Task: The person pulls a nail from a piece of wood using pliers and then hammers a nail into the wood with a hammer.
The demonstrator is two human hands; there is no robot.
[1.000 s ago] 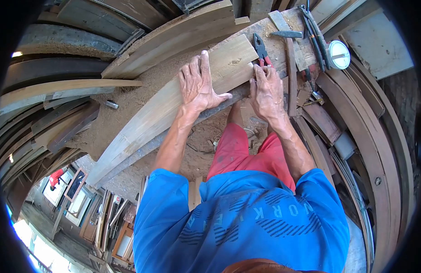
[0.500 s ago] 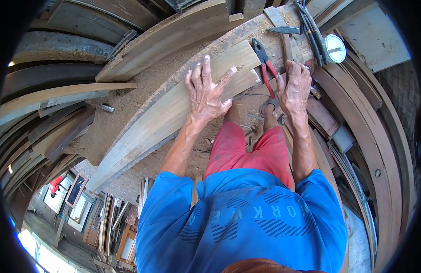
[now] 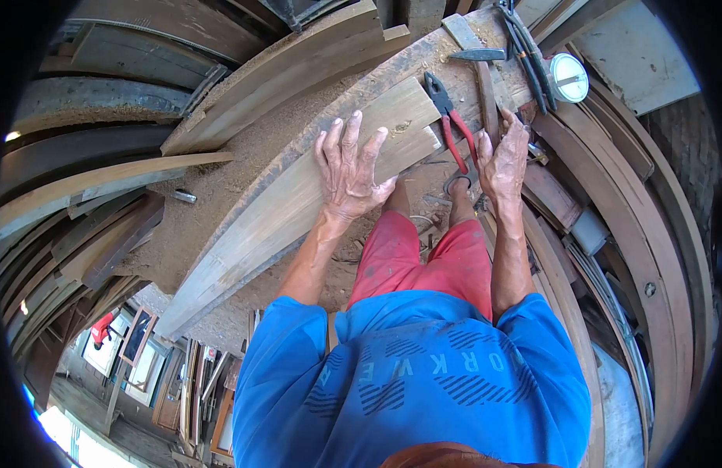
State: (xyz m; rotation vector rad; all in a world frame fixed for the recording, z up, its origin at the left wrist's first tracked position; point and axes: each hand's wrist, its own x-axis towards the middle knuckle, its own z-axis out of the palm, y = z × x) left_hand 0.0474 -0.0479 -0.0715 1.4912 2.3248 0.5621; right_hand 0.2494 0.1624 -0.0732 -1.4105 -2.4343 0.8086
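On the tabletop, a pale board is overlaid by the left grip, its fingers spread. Red-handled pliers are laid by the board's end, beside a hammer. The hammer's handle is partly hidden by the right grip; whether it is held cannot be told. Dark-handled pincers are placed near a white tub.

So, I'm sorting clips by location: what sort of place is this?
Probably a woodworking shop: sawdust covers surfaces, planks crowd both sides, and pliers and a hammer lie near the end of a board.
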